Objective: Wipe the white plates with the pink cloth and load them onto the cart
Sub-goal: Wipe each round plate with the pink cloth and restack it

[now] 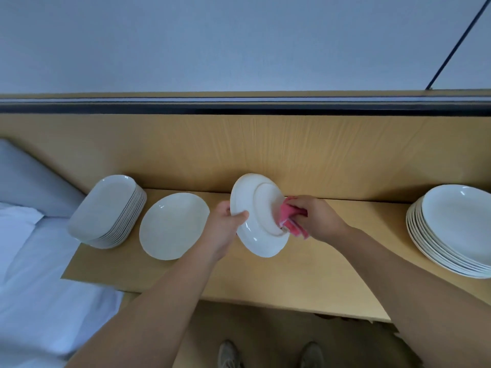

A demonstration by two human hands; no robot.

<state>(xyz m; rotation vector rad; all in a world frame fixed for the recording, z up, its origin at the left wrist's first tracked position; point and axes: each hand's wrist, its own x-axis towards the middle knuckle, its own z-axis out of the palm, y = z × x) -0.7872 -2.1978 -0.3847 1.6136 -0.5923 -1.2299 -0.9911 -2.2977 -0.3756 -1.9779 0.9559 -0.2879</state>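
Our left thumb (241,215) is hooked over the rim of the held plate (255,205), and the rest of the left hand (225,221) is curled round behind the edge, so we've got a firm grip on it. The right hand (317,217) has its fingers bunched tight around the pink cloth (287,217), which is pushed up against the plate's underside, right on the raised foot ring. The plate is up off the surface, tipped on edge with its bottom facing us and off to the right. Just left of it a single plate (174,225) lies flat, face up, on the wooden shelf (292,274). Beside that, at the shelf's left end, there's a stack of oval plates (106,211), and well off to the right a stack of round plates (451,229). A wooden back panel (239,150) rises behind the shelf. A bed (32,274) with white sheets sits on the left, and our shoes (229,354) poke out at the bottom.
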